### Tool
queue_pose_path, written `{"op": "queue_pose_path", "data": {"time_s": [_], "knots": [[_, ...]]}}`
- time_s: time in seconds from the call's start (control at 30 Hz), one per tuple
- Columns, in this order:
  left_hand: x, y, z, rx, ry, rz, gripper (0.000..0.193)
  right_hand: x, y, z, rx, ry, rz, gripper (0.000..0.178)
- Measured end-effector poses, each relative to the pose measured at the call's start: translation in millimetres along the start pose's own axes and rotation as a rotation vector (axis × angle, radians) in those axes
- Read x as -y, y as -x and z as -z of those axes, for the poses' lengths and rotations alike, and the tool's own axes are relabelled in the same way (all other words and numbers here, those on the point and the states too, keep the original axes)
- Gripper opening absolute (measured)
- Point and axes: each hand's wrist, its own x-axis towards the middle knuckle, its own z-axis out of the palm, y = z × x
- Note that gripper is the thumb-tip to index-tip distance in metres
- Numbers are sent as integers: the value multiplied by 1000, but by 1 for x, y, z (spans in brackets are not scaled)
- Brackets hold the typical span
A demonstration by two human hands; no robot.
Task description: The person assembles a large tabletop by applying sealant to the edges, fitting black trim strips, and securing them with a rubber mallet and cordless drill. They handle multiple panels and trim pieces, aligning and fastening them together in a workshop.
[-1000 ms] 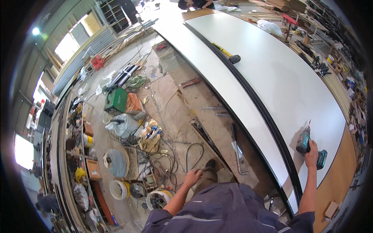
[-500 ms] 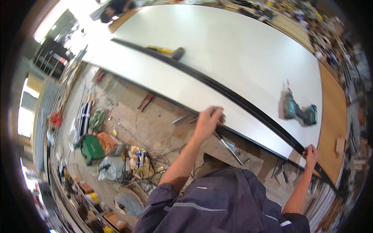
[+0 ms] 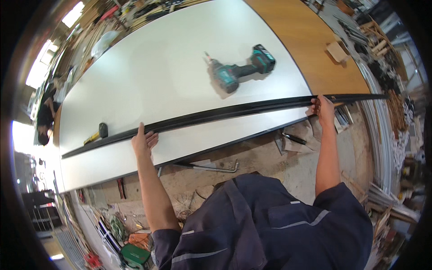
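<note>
A long black profile strip (image 3: 234, 110) lies across the white panel (image 3: 175, 58), its right end reaching past the panel. My left hand (image 3: 145, 141) is at its left part, thumb against the strip and fingers stretched apart just below it. My right hand (image 3: 323, 110) is closed on the strip near the right end, with its fingers curled at the near edge. Beyond the strip a teal and black cordless drill (image 3: 238, 72) rests on the panel. A hammer with a yellow handle and dark head (image 3: 102, 130) lies close to the strip's left end.
A brown board (image 3: 297, 40) adjoins the panel on the right, with a small wooden block (image 3: 337, 52) on it. Below the near edge are a bent metal bar (image 3: 216, 169), a black-handled tool (image 3: 293, 137) and a green case (image 3: 136, 254). Another person (image 3: 46, 114) is at the far left.
My view has swung to the right. My left hand has come from beside the panel's near edge to the strip. My right hand stays at the strip's right part.
</note>
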Motion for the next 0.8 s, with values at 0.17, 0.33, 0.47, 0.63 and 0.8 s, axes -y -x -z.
{"op": "queue_pose_path", "data": {"time_s": [0.17, 0.33, 0.47, 0.63, 0.8], "knots": [[4, 11, -34, -39, -71, 9, 56, 2, -38, 80, -147, -170, 7, 28], [13, -2, -26, -59, -78, -44, 35, 0, -54, 111, -96, -144, -76, 33], [17, 0, -24, -122, -28, -174, 25, -7, -68, 126, -97, -161, -95, 43], [34, 54, -6, -99, 268, -214, 27, -3, -64, 132, -87, -192, -92, 39], [53, 109, 6, 4, 400, -344, 21, -36, -109, 204, -67, -207, -74, 37]]}}
